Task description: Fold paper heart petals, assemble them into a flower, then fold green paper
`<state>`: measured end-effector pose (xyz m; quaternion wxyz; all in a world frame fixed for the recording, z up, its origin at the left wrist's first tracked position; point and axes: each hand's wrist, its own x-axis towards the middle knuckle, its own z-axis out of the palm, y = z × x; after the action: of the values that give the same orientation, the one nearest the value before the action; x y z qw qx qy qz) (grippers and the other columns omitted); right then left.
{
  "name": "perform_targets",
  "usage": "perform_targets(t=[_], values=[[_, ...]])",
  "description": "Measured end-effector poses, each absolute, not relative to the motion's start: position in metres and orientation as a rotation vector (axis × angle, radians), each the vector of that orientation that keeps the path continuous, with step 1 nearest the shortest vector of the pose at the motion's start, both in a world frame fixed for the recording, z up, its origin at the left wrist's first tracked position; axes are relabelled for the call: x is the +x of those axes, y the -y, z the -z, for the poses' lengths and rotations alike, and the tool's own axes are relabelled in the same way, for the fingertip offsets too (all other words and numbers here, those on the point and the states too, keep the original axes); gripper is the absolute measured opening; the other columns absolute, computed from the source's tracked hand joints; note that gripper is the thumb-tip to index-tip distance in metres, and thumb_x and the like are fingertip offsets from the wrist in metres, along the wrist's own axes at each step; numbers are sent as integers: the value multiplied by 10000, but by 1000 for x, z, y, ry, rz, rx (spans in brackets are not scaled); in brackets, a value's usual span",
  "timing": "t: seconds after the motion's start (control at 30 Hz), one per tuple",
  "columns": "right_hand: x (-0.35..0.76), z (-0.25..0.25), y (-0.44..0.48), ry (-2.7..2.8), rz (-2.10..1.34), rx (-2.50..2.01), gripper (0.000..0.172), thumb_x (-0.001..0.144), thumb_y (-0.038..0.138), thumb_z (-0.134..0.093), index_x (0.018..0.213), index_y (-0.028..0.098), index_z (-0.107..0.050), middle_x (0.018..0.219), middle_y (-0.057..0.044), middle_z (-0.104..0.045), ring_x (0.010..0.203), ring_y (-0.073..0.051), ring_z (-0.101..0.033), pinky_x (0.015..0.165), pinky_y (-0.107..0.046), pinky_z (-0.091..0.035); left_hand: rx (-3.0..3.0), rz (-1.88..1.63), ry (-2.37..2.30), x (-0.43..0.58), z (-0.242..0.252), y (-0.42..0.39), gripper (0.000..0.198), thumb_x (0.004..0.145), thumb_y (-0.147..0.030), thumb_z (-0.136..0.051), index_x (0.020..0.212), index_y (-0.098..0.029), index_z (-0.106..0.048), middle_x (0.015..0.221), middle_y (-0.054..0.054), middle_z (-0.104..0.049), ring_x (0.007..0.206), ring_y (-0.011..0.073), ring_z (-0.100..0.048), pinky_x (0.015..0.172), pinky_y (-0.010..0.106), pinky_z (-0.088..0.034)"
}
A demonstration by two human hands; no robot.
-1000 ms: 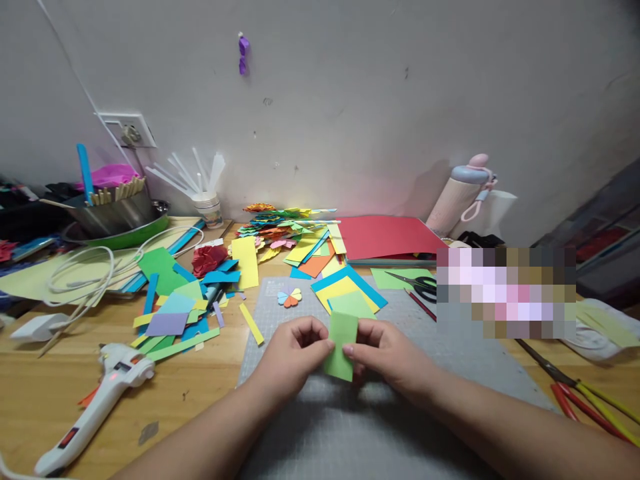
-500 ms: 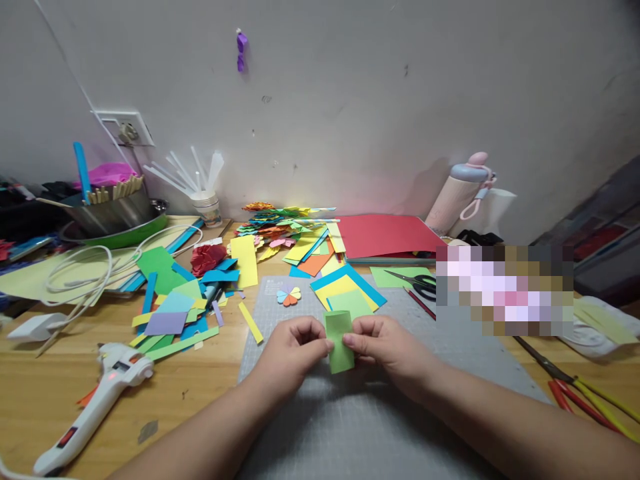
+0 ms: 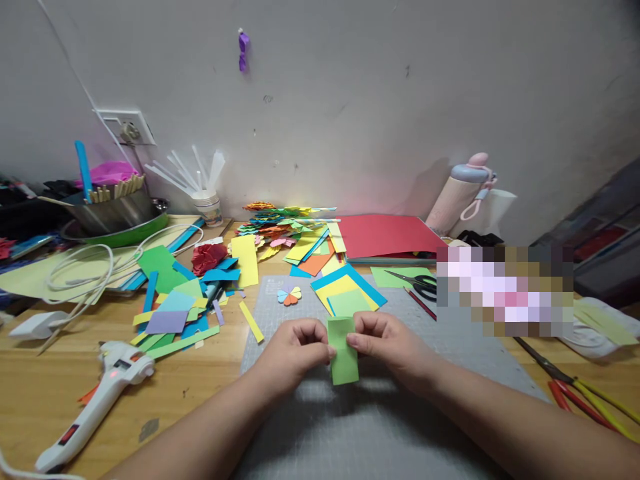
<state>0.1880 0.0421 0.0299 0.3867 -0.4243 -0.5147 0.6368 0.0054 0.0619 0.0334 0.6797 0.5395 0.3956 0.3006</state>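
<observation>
Between my two hands is a small green piece of paper, held upright over the grey cutting mat with a faint crease across it. My left hand pinches its left edge between thumb and fingers. On the other edge, my right hand grips with the thumb in front and the fingers behind. Just beyond lie stacked yellow, blue and green paper sheets. A paper flower with several coloured petals rests on the mat to the left.
Left of the mat are coloured paper scraps and a white glue gun. Black scissors and a dark red pencil lie at the right, with red-and-yellow-handled scissors nearer. A red sheet lies by the wall.
The green paper has come slightly lower and nearer, and more of its front face shows. Both hands keep their hold on its edges.
</observation>
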Motion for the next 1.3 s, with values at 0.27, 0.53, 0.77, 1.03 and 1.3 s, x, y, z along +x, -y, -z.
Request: perform_targets(t=[0.27,0.53,0.77,1.03,1.3], values=[[190,-27,-44,1272,-1637,-1016,334,709,405,-697,592,177,-482,584,26,-508,561,-111,-443,583,-255,-341,1204,-638,-854,5,-34,-61,123,584,-219,-633,562,-160,-527,570,-30,-487,579,114,-405,573,242,-287],[194,-24,-44,1318,-1607,-1023,313,728,400,-640,558,173,-508,547,31,-462,541,-114,-387,572,-254,-296,1172,-625,-850,7,-36,-58,139,573,-221,-641,542,-159,-520,546,-38,-462,559,108,-393,560,243,-277],[197,-22,-40,1507,-1406,-1039,275,745,338,-541,528,174,-497,524,38,-374,528,-115,-321,539,-254,-262,1159,-560,-780,7,-38,-57,133,571,-204,-656,547,-144,-539,565,-31,-484,570,102,-420,572,236,-303],[201,-21,-40,1516,-1445,-929,293,786,323,-483,566,150,-570,535,10,-459,533,-125,-383,560,-268,-314,1156,-521,-731,6,-38,-56,98,566,-178,-642,551,-143,-551,579,-22,-514,580,103,-445,592,233,-332],[193,-19,-41,1437,-1591,-844,271,834,371,-512,712,145,-597,667,-11,-529,614,-130,-459,592,-250,-372,1148,-676,-819,6,-33,-59,150,575,-198,-661,554,-150,-521,583,-24,-522,586,107,-440,585,227,-324]])
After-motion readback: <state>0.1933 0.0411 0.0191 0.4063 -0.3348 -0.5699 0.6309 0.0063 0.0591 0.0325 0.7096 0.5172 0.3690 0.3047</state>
